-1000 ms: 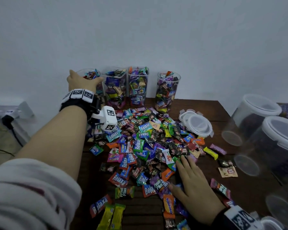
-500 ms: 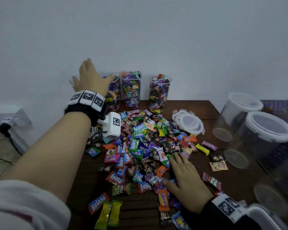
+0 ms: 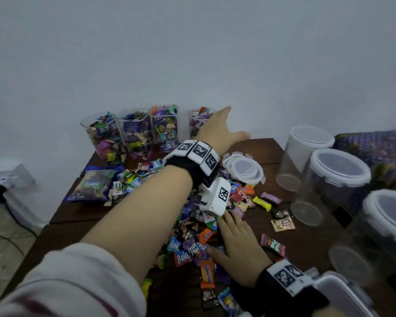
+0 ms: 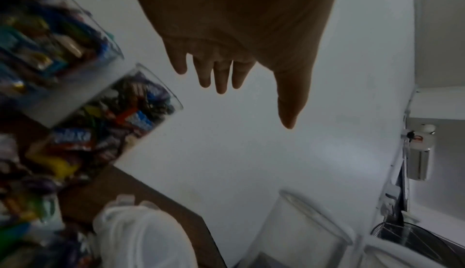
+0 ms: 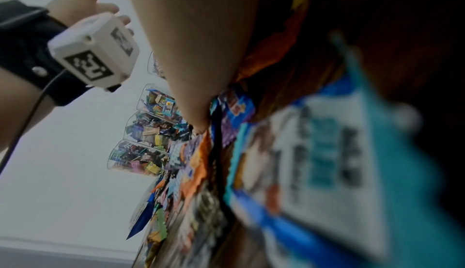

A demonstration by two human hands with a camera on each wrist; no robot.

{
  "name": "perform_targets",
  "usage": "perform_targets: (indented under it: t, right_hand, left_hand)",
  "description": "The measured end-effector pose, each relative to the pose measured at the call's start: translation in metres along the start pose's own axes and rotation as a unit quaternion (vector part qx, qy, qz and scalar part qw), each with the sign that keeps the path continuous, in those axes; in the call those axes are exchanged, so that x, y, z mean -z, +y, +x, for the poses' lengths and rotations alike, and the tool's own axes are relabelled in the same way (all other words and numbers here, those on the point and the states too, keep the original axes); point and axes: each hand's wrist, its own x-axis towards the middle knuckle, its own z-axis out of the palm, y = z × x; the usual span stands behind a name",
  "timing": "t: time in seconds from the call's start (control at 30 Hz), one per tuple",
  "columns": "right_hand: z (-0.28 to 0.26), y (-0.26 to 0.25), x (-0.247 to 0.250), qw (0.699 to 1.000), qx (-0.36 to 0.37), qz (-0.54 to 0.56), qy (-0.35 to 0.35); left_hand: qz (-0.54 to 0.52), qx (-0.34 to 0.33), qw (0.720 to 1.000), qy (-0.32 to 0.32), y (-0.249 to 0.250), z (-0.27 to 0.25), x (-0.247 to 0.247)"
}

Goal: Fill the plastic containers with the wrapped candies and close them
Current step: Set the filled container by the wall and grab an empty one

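Nearest you, your right hand (image 3: pixel 239 242) lies flat with straight fingers on the near edge of the wrapped candies (image 3: pixel 192 227), holding nothing. The candies sprawl in a loose heap across the middle of the dark wooden table (image 3: pixel 78 211). They look light, with slick, crinkly wrappers, so they are likely to slide and spill from a pinch; scoop them in a cupped handful instead.

Beyond the heap, a short stack of white clip lids (image 3: pixel 244 169) sits just right of your left wrist. These look stiff and thin; take one by its rim, and I judge the side tabs need pressing down to lock.

Farther back, your left hand (image 3: pixel 220 131) is spread wide and empty, fingers straight, reaching past the rightmost of four filled containers (image 3: pixel 198 121) that stand open in a row against the wall. Whether it touches that jar you cannot tell from here. The clear walls look rigid and smooth, and a full jar will probably be heavy for its size, so wrap the fingers around its middle, not the rim. To the right, lidded empty containers (image 3: pixel 336 179) stand well apart from the heap.
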Motion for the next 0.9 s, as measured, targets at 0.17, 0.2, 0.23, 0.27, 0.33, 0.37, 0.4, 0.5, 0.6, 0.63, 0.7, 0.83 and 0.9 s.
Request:
perform_targets:
  t: [0.17, 0.2, 0.23, 0.27, 0.33, 0.37, 0.4, 0.5, 0.6, 0.63, 0.7, 0.83, 0.9]
  right_hand:
    - [0.000, 0.003, -0.002, 1.000, 0.002, -0.003, 0.010]
    - [-0.001, 0.004, -0.002, 1.000, 0.002, -0.005, 0.011]
    - [-0.001, 0.004, -0.001, 1.000, 0.004, -0.007, 0.012]
    - [-0.001, 0.004, 0.000, 1.000, 0.004, -0.007, 0.012]
    - [-0.001, 0.005, 0.000, 1.000, 0.003, 0.000, 0.005]
    - [0.000, 0.005, -0.001, 1.000, 0.003, 0.004, 0.001]
    - [0.001, 0.006, -0.002, 1.000, 0.004, 0.006, 0.000]
    - [0.005, 0.009, -0.007, 1.000, 0.006, 0.014, -0.001]
    - [0.007, 0.011, -0.010, 1.000, 0.019, 0.023, 0.001]
    - [0.006, 0.011, -0.009, 0.999, 0.024, 0.027, 0.004]
    - [0.006, 0.011, -0.009, 0.999, 0.024, 0.038, 0.003]
    - [0.005, 0.012, -0.008, 0.998, 0.029, 0.053, 0.011]
    - [0.006, 0.010, -0.008, 0.997, 0.030, 0.064, 0.012]
  left_hand:
    - [-0.028, 0.005, 0.996, -0.084, 0.017, 0.011, -0.040]
    - [-0.033, 0.007, 0.994, -0.100, 0.020, 0.012, -0.047]
    - [-0.041, 0.010, 0.993, -0.114, 0.023, 0.014, -0.055]
    - [-0.048, 0.013, 0.991, -0.127, 0.025, 0.016, -0.062]
    - [-0.056, 0.016, 0.987, -0.147, 0.029, 0.020, -0.076]
    - [-0.060, 0.016, 0.986, -0.155, 0.031, 0.021, -0.082]
    - [-0.065, 0.017, 0.985, -0.162, 0.033, 0.023, -0.088]
    - [-0.091, 0.017, 0.980, -0.179, 0.038, 0.027, -0.103]
    - [-0.105, 0.012, 0.976, -0.191, 0.040, 0.032, -0.115]
    - [-0.110, 0.010, 0.975, -0.194, 0.040, 0.033, -0.119]
    - [-0.122, 0.011, 0.973, -0.195, 0.040, 0.036, -0.126]
    - [-0.153, 0.011, 0.971, -0.183, 0.040, 0.038, -0.135]
    - [-0.157, 0.009, 0.972, -0.173, 0.039, 0.040, -0.138]
